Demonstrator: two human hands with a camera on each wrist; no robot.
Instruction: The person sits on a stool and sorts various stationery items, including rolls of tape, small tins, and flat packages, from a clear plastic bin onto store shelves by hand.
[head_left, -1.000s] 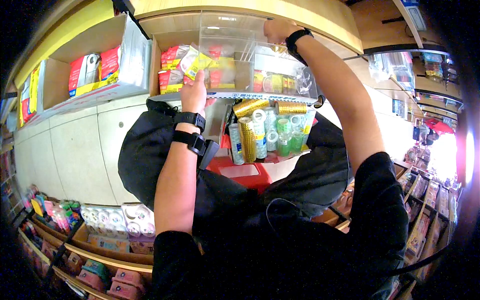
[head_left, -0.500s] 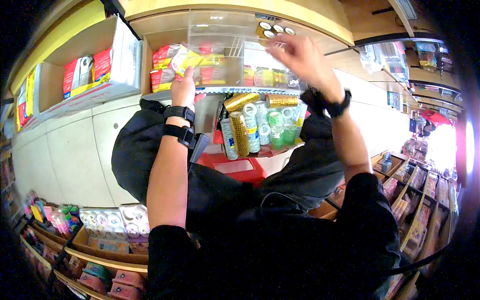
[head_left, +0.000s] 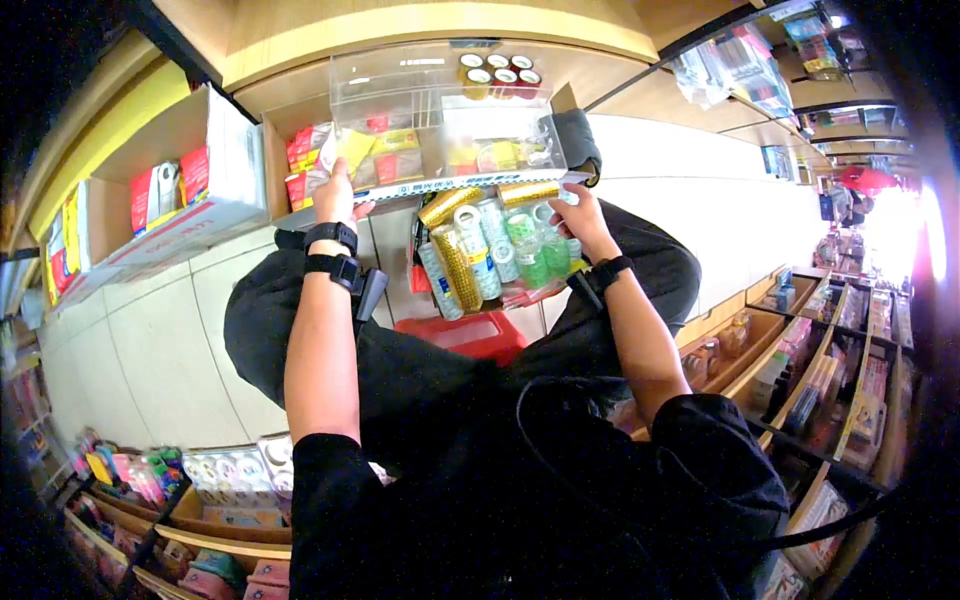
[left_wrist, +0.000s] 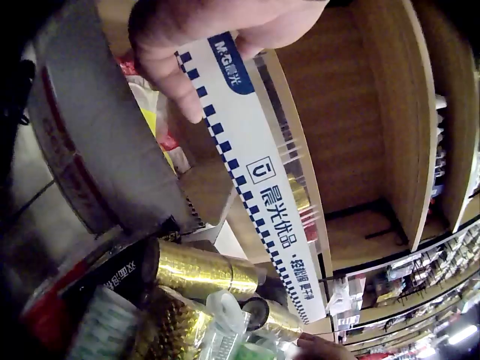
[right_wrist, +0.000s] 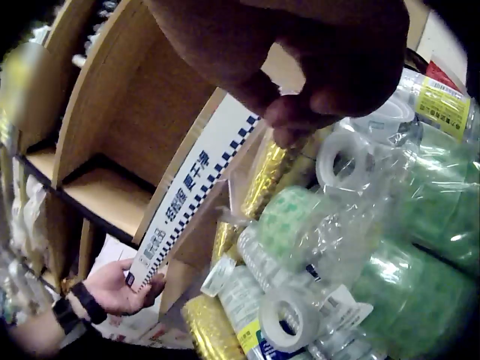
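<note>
My left hand (head_left: pixel 335 197) grips the left front edge of a clear plastic display box (head_left: pixel 385 100), its fingers and thumb on either side of the labelled front strip (left_wrist: pixel 259 176). Bagged red-and-yellow packs show around and through the plastic. Several tape rolls (head_left: pixel 500 76) stand in the box's back right part. My right hand (head_left: pixel 582 222) is over a tray of tape, fingers curled and fingertips right at the end of a gold tape roll (right_wrist: pixel 266 176); I cannot tell whether they pinch it. Around it lie clear tape rolls (right_wrist: pixel 341 161) and green tape rolls (right_wrist: pixel 412 300).
A deep carton (head_left: pixel 235 165) with red-and-white packs stands at left. Beneath the tape tray is a red object (head_left: pixel 465 337) between the person's legs. Wooden shelving (head_left: pixel 440 35) runs behind the display box. Stocked racks (head_left: pixel 810 370) line the right and lower left.
My right hand has left the back right of the display box, where tape rolls now show, and come down to the tape tray. The left hand keeps its hold on the box edge.
</note>
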